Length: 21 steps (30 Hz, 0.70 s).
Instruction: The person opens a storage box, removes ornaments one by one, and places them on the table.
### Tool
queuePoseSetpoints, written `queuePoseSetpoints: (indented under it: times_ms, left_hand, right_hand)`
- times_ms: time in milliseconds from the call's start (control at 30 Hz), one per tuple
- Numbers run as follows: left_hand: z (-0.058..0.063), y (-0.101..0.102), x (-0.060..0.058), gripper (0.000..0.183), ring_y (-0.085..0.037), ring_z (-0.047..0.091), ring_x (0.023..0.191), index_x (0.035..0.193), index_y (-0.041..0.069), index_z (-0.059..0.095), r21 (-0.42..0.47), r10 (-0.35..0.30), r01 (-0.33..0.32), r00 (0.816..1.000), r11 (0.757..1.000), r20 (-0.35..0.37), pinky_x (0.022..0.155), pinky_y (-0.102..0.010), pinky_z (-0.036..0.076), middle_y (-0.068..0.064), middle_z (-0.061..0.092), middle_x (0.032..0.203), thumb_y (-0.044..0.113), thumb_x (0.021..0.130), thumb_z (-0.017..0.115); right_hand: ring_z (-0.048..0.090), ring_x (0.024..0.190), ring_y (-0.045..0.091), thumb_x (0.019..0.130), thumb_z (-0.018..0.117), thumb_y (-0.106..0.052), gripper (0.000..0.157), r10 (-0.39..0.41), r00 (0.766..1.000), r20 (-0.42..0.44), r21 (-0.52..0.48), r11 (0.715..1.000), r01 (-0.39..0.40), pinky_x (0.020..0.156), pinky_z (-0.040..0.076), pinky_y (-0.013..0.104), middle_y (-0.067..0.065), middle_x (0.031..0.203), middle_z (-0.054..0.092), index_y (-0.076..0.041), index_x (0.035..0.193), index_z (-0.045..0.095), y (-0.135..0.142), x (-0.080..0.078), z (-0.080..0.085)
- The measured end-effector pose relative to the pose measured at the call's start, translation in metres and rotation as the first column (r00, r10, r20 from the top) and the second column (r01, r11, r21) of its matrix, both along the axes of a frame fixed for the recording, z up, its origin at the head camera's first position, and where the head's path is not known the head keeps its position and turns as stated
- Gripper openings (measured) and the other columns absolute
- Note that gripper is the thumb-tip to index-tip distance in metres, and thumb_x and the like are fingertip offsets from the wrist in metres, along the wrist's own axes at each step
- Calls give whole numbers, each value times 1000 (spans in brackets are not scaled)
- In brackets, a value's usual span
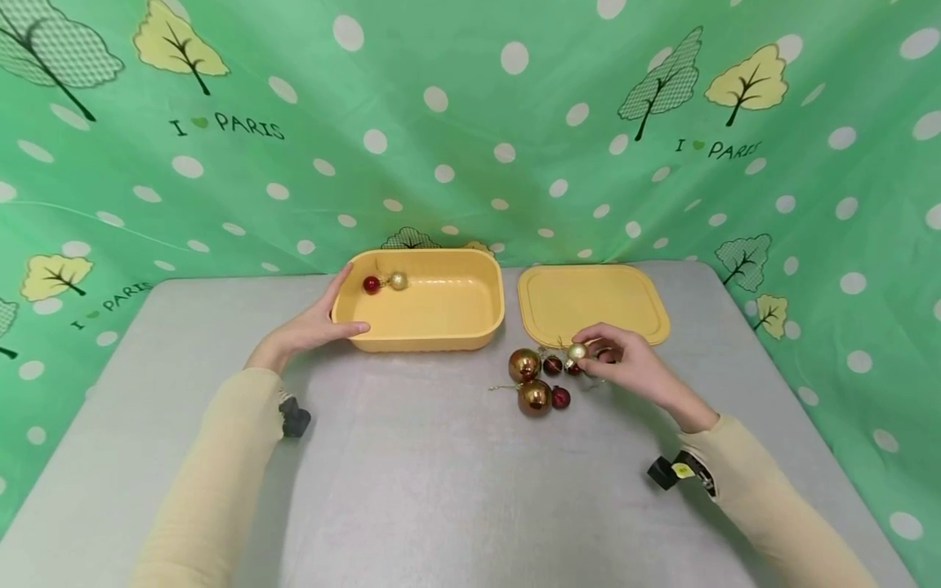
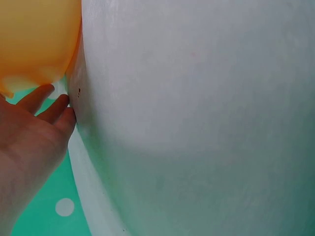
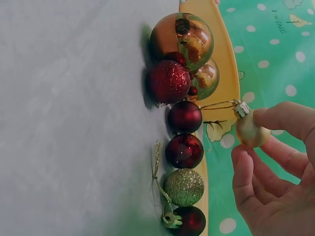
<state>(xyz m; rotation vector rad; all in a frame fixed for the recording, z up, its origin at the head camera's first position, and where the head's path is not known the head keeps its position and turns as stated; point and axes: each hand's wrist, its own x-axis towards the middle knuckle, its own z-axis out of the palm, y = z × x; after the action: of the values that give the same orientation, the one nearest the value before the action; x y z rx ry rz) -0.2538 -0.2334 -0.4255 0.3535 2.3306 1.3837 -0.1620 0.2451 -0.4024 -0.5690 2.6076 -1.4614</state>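
Note:
At the left end of the yellow plastic box point(image 1: 434, 338), my left hand point(image 1: 305, 329) holds on with the thumb over the front rim. Its other fingers point(image 2: 54, 109) lie along the outside. Inside the box are a red bauble point(image 1: 371, 285) and a gold one point(image 1: 398, 281). My right hand point(image 1: 625, 362) pinches a small pale gold bauble point(image 3: 252, 130) by finger and thumb, raised over the other baubles. Below it on the table lie two large shiny gold baubles point(image 1: 534, 398), several small dark red baubles point(image 3: 185, 116) and a glittery gold one point(image 3: 184, 187).
A yellow lid point(image 1: 591, 302) lies flat to the right of the box, just behind the loose baubles. The grey table point(image 1: 412, 474) reaches back to a green dotted cloth point(image 1: 470, 122) hanging behind and at the sides.

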Motion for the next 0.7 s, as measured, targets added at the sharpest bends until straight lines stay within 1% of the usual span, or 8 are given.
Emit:
queuePoseSetpoints:
  times_ms: [167, 267, 367, 533, 633, 700]
  left_hand:
    - [18, 6, 9, 110, -41, -7, 143, 154, 26, -13, 10, -3, 2, 1000, 1000, 15, 111, -62, 2, -15, -16, 159, 18, 86, 72]
    - [23, 8, 11, 110, -43, -7, 142, 154, 24, -14, 14, -1, 1, 1000, 1000, 21, 110, -63, 2, -16, -17, 158, 17, 86, 72]
    - [16, 5, 8, 110, -42, -7, 142, 154, 26, -14, 16, -2, 2, 1000, 1000, 15, 110, -63, 2, -15, -17, 158, 17, 86, 72]
    - [-1, -1, 0, 109, -39, -6, 144, 153, 35, -14, -9, -2, 2, 1000, 1000, -21, 111, -61, 3, -11, -16, 159, 22, 86, 72]
    - [-5, -3, -2, 110, -38, -5, 144, 153, 37, -13, -10, -1, 1, 999, 1000, -33, 111, -62, 4, -10, -15, 160, 24, 86, 73]
    - [-6, -3, -2, 110, -37, -5, 144, 153, 37, -12, -3, 4, -4, 999, 1000, -34, 111, -61, 5, -9, -14, 160, 25, 85, 74]
  right_hand:
    - [61, 85, 24, 84, 71, 1, 27, -18, 1000, -6, 23, 1000, 18, 70, 53, 26, 14, 96, 66, 3, 110, 64, 3, 5, 1]
    - [60, 84, 23, 82, 73, 3, 29, -15, 999, -34, 51, 999, 17, 69, 52, 25, 11, 96, 64, 3, 110, 65, 5, 8, -1]
    - [58, 82, 24, 80, 74, 4, 30, -6, 997, -76, 75, 997, 12, 66, 52, 25, 10, 94, 63, 2, 109, 66, 8, 11, -4]
    - [57, 78, 24, 77, 75, 7, 33, 44, 986, -159, 118, 993, -25, 62, 52, 25, 7, 93, 61, 1, 109, 68, 11, 13, -9]
    - [57, 77, 22, 75, 75, 9, 36, 98, 976, -193, 159, 985, -67, 61, 52, 27, 4, 92, 62, 0, 109, 69, 12, 14, -10]
    - [57, 76, 21, 74, 74, 10, 36, 134, 971, -200, 180, 979, -98, 60, 52, 27, 4, 93, 62, 0, 109, 69, 12, 14, -11]
